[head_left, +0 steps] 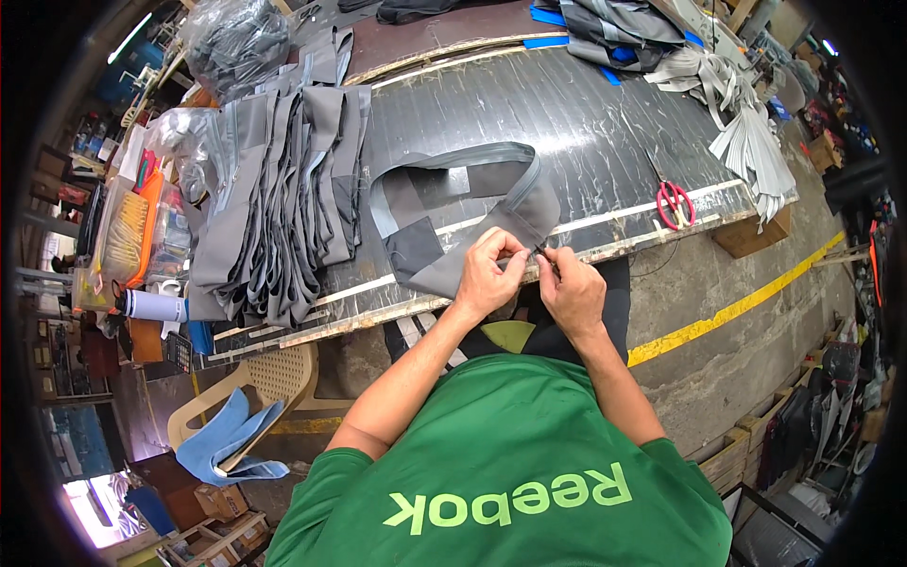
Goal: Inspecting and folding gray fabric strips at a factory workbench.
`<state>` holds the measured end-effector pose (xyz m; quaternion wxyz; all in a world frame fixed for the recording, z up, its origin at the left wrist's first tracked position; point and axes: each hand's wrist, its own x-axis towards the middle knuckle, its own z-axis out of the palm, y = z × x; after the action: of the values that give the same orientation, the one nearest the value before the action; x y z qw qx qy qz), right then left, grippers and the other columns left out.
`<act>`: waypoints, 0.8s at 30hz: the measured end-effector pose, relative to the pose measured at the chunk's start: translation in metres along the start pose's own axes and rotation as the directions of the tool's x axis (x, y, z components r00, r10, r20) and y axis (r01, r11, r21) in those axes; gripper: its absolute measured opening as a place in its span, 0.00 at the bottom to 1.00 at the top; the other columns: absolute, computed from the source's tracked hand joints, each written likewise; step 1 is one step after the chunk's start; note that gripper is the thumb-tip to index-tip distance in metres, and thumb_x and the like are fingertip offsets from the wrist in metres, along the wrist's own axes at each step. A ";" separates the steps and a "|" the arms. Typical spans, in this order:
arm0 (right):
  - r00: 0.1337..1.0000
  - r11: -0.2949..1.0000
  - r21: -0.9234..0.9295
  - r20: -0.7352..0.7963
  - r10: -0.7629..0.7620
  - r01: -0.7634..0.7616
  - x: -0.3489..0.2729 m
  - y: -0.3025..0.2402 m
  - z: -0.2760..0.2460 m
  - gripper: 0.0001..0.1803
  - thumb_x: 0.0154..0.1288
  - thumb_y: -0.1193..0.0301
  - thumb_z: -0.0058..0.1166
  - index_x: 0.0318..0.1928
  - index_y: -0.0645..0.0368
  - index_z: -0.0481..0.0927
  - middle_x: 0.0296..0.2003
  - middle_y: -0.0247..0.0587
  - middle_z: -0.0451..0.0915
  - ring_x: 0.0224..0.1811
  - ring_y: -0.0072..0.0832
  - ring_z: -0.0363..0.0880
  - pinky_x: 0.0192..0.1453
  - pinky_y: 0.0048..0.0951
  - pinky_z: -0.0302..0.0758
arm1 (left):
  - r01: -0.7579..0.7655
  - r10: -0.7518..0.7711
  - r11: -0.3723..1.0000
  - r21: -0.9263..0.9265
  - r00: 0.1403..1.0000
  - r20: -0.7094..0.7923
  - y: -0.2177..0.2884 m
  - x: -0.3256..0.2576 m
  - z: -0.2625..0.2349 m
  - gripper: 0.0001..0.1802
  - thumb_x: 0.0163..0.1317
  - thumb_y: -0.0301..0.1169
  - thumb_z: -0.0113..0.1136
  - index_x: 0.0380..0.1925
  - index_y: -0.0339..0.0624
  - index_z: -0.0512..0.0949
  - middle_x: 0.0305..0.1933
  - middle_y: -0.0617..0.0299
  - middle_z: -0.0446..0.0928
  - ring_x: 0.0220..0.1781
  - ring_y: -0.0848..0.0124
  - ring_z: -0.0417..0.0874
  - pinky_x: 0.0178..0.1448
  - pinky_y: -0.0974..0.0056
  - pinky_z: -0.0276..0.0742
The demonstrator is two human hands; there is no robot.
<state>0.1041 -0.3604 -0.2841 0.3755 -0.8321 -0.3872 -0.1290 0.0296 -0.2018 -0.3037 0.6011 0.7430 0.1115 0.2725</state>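
A grey fabric strip (534,206) with a zipper along one edge lies looped on the table's near side. At its near right corner, my left hand (491,274) is closed, its thumb and fingers pinching the fabric. Close beside it, my right hand (573,291) is closed in a pinch at the end of the same strip. A small dark piece (540,250) shows between the two hands, too small to name. Red-handled scissors (675,204) lie to the right, near the table's edge.
A thick pile of grey zippered strips (283,198) covers the table's left. Pale strips (756,146) hang over its right end; dark fabric (624,33) lies at the back. A plastic chair (283,378), a cup (156,306) and an orange-edged bin (142,227) stand left.
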 end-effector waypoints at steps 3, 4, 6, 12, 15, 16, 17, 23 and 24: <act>0.999 1.000 0.007 -0.052 0.009 -0.009 0.007 0.003 -0.004 0.09 0.70 0.68 0.70 0.44 0.56 0.83 0.28 0.41 0.85 0.28 0.42 0.85 0.33 0.42 0.78 | -0.039 0.043 0.951 0.306 0.999 -0.005 -0.006 0.006 -0.020 0.06 0.62 0.26 0.69 0.36 0.35 0.83 0.41 0.53 0.82 0.41 0.57 0.86 0.49 0.58 0.82; 0.996 1.000 0.022 -0.094 0.000 0.002 0.011 0.004 -0.005 0.10 0.70 0.68 0.71 0.44 0.56 0.84 0.26 0.40 0.84 0.25 0.40 0.84 0.31 0.40 0.76 | -0.038 0.043 0.951 0.306 0.999 -0.007 -0.005 0.012 -0.020 0.06 0.62 0.26 0.69 0.36 0.35 0.83 0.41 0.53 0.82 0.41 0.57 0.86 0.49 0.58 0.82; 0.995 0.998 0.060 -0.088 0.036 -0.031 0.018 0.006 -0.006 0.11 0.70 0.68 0.71 0.46 0.57 0.83 0.27 0.40 0.85 0.26 0.39 0.85 0.31 0.39 0.77 | -0.063 0.204 0.886 0.459 0.942 -0.265 -0.003 0.031 -0.019 0.14 0.61 0.31 0.72 0.44 0.38 0.84 0.46 0.55 0.84 0.50 0.53 0.83 0.58 0.54 0.80; 0.989 0.982 0.119 -0.004 0.148 -0.146 0.041 -0.004 0.004 0.12 0.70 0.67 0.71 0.47 0.57 0.83 0.30 0.42 0.87 0.27 0.38 0.87 0.32 0.38 0.79 | 0.013 0.048 0.920 0.392 0.988 -0.146 -0.023 0.062 -0.023 0.26 0.60 0.35 0.77 0.58 0.42 0.85 0.47 0.59 0.87 0.48 0.65 0.85 0.55 0.56 0.83; 0.995 0.984 0.149 0.002 0.100 -0.099 0.048 -0.004 0.013 0.12 0.70 0.66 0.71 0.47 0.57 0.83 0.30 0.42 0.87 0.27 0.38 0.87 0.33 0.39 0.80 | 0.134 -0.127 0.990 0.034 0.978 -0.168 -0.036 0.066 -0.019 0.07 0.70 0.29 0.70 0.43 0.38 0.88 0.36 0.65 0.88 0.34 0.79 0.83 0.40 0.69 0.80; 0.995 0.984 0.147 0.001 0.101 -0.101 0.049 -0.003 0.016 0.12 0.70 0.66 0.71 0.47 0.57 0.83 0.30 0.42 0.87 0.27 0.38 0.87 0.33 0.39 0.80 | 0.134 -0.127 0.990 0.033 0.978 -0.166 -0.037 0.066 -0.019 0.07 0.70 0.29 0.70 0.43 0.38 0.88 0.36 0.65 0.88 0.34 0.79 0.83 0.40 0.69 0.80; 0.994 0.985 0.133 0.013 0.109 -0.109 0.051 -0.003 0.019 0.12 0.70 0.66 0.71 0.47 0.56 0.83 0.30 0.42 0.87 0.28 0.39 0.87 0.33 0.40 0.80 | 0.165 -0.163 0.986 0.003 0.976 -0.145 -0.037 0.066 -0.019 0.06 0.72 0.29 0.69 0.44 0.38 0.87 0.36 0.67 0.87 0.36 0.81 0.81 0.43 0.70 0.79; 0.993 0.991 0.069 0.036 0.110 -0.112 0.052 0.003 0.031 0.12 0.69 0.63 0.70 0.46 0.55 0.83 0.27 0.43 0.87 0.29 0.45 0.88 0.36 0.44 0.80 | 0.190 -0.193 0.981 -0.038 0.972 -0.131 -0.030 0.058 -0.018 0.05 0.77 0.28 0.64 0.44 0.37 0.83 0.37 0.69 0.84 0.39 0.81 0.79 0.47 0.71 0.78; 0.993 0.993 0.050 0.049 0.109 -0.111 0.052 0.002 0.032 0.13 0.69 0.62 0.70 0.45 0.55 0.83 0.26 0.43 0.87 0.29 0.46 0.88 0.37 0.46 0.80 | 0.196 -0.198 0.980 -0.026 0.972 -0.127 -0.027 0.056 -0.018 0.05 0.77 0.28 0.63 0.44 0.38 0.83 0.38 0.69 0.84 0.39 0.81 0.79 0.48 0.70 0.78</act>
<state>0.1381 -0.3097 -0.2808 0.3949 -0.8447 -0.3526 -0.0786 0.0710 -0.1524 -0.3120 0.6215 0.7051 0.2217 0.2598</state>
